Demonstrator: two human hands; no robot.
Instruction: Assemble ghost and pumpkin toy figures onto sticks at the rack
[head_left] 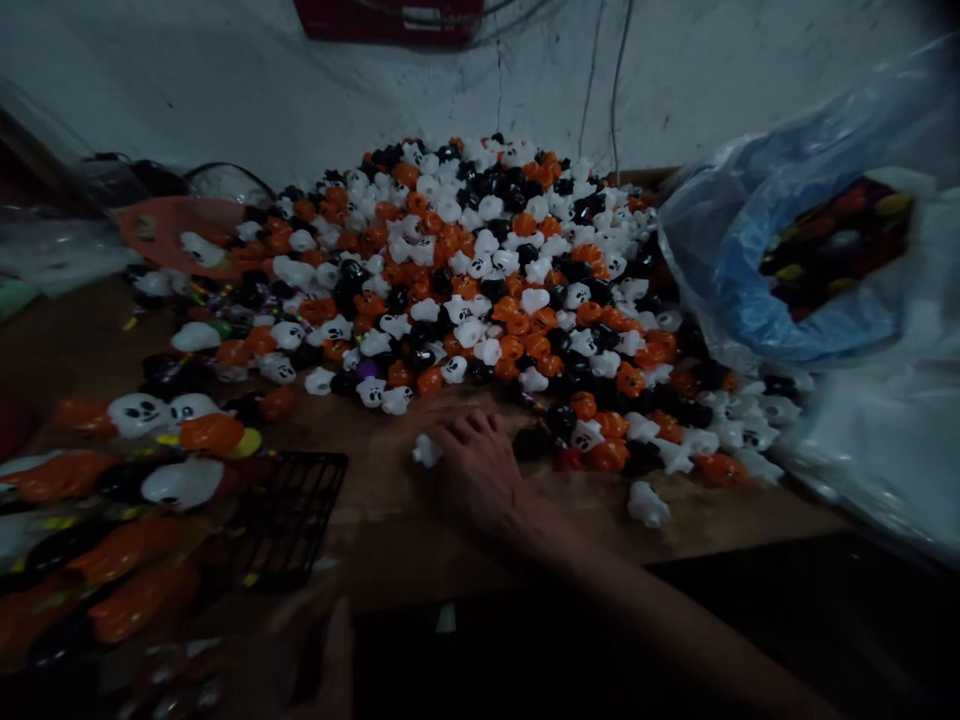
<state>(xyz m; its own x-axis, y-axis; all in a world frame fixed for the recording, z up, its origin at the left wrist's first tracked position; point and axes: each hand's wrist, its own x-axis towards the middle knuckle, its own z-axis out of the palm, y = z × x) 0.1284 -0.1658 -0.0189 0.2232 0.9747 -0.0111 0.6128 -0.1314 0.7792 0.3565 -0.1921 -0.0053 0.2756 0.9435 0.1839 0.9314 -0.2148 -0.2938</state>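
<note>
A large heap of small orange, white and black figures (pixel 465 260), some shaped like pumpkins and ghosts, covers the wooden table (pixel 375 480). At the heap's front edge lies my right hand (pixel 480 465), palm down, its fingers bent and touching or beside a small white figure (pixel 427 451). Whether the fingers grip anything is hidden. My left hand (pixel 319 650) is dark and blurred at the bottom, below the black grid tray (pixel 289 515); what it holds cannot be made out. Another white piece (pixel 648 504) lies apart, right of my right hand.
Larger orange, white and black figures (pixel 135 490) lie at the left. An orange basket (pixel 165 232) stands behind them. On the right is a clear and blue plastic bag (pixel 817 330) with dark, colourful contents. A red box (pixel 390 22) is at the wall (pixel 225 80).
</note>
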